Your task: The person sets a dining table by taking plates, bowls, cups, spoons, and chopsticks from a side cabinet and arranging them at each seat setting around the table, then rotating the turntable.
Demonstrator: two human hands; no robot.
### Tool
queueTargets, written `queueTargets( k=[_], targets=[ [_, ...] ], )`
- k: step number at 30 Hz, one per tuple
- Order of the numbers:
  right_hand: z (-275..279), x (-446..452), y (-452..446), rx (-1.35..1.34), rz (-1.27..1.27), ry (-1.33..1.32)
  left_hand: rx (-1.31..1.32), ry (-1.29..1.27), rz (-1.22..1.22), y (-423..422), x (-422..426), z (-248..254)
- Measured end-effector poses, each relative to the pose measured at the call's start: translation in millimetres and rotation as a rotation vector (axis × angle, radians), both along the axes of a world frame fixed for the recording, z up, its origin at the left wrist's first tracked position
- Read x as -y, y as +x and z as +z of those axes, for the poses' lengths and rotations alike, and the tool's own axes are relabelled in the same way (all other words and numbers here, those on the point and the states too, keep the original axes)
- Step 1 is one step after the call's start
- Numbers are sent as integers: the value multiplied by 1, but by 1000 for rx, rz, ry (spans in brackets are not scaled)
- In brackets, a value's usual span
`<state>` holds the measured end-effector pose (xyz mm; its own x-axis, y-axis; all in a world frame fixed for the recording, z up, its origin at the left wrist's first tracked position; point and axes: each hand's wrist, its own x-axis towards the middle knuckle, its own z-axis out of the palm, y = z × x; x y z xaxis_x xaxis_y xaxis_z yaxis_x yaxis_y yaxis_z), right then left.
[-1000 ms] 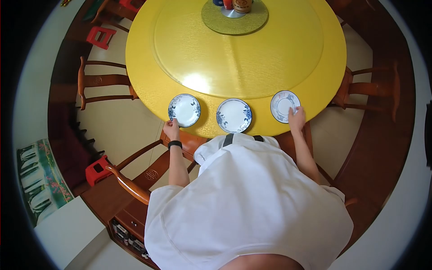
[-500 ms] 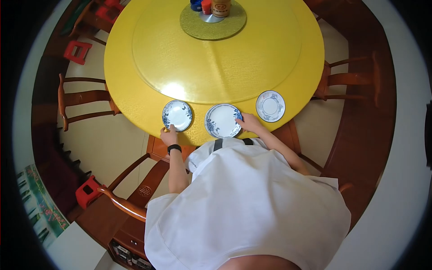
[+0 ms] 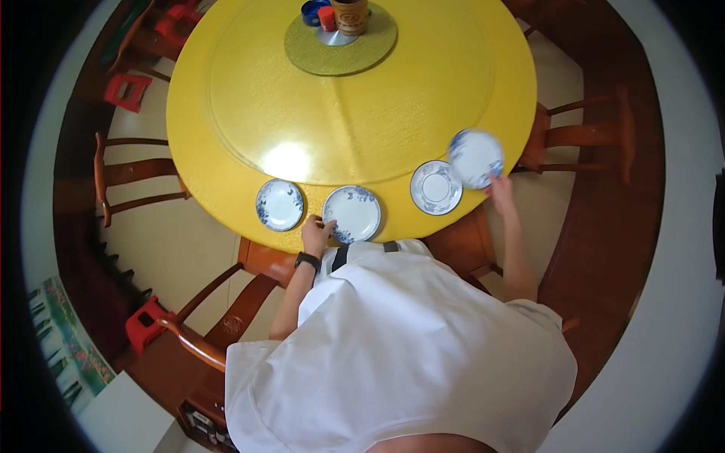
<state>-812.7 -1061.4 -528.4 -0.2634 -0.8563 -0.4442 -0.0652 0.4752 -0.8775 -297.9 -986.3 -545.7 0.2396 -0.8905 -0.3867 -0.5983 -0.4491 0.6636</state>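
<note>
My right hand [image 3: 501, 190] grips the near edge of a white plate with blue flowers [image 3: 475, 157], held over the right side of the yellow round table [image 3: 226, 185]. Just left of it lies a smaller-patterned plate with an inner ring [image 3: 436, 187], partly overlapped in view by the held plate. In the middle, a flowered plate [image 3: 353, 214] rests near the table edge, and my left hand [image 3: 317, 232] pinches its lower left rim. Another flowered plate [image 3: 279, 204] lies to the left, touched by neither hand.
A small round stand [image 3: 340, 60] at the far side holds a brown container [image 3: 350, 16], a red item [image 3: 326, 18] and a blue item [image 3: 313, 10]. Wooden chairs [image 3: 140, 167] surround the table. Red stools [image 3: 128, 92] are at the left.
My right hand has lifted a plate from the middle and carried it right. My left hand has left the left plate and moved to the middle one. The view has shifted.
</note>
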Motion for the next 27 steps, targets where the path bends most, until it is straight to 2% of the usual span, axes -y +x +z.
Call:
queueTargets(
  k=[1,2,3,4,6,7,9,10,11,12,14,15,17,18,19,20,22,24,25,26,27],
  targets=[
    [-28,15,-23,70,-168,-21,30,9,-14,5,0,-3],
    [-42,31,-37,219,-294,-88,195,-41,-123,1,4,8],
    [-55,46,-48,366,-417,-151,208,-30,-111,3,5,7],
    [-72,60,-57,376,-405,-138,180,21,-94,7,6,4],
    [-97,88,-66,479,-712,-150,121,101,-22,7,8,6],
    [-104,96,-68,490,-694,-141,131,103,-2,7,5,7],
    [-108,121,-61,486,-881,-75,5,95,123,11,-1,1],
    [-223,141,-113,512,-761,-175,17,92,159,11,-4,7],
    [-228,153,-121,535,-755,-161,-48,103,194,9,-4,15],
    [-221,156,-121,557,-749,-149,-116,111,230,7,-7,23],
    [-167,162,-112,368,-672,76,-97,89,280,5,-9,40],
    [-134,160,-105,137,-582,228,-89,82,291,7,-12,50],
    [-101,159,-89,-158,-527,324,-87,92,322,19,-13,64],
    [-104,152,-91,-156,-519,323,-284,33,464,28,-15,67],
    [-120,150,-103,-295,-503,283,-484,-33,601,39,-14,71],
    [-125,152,-108,-432,-487,230,-486,-44,650,54,-10,77],
    [-56,115,-42,-225,-232,16,-560,-138,830,88,7,80],
    [-52,70,18,-238,-61,-122,-550,-276,939,138,30,64],
    [-31,44,58,-285,78,-128,-518,-336,972,167,44,52],
    [-33,18,83,-283,292,-105,-526,-370,1014,195,59,44],
    [-23,-1,121,-212,289,151,-534,-405,1054,221,79,37]
  ],
)
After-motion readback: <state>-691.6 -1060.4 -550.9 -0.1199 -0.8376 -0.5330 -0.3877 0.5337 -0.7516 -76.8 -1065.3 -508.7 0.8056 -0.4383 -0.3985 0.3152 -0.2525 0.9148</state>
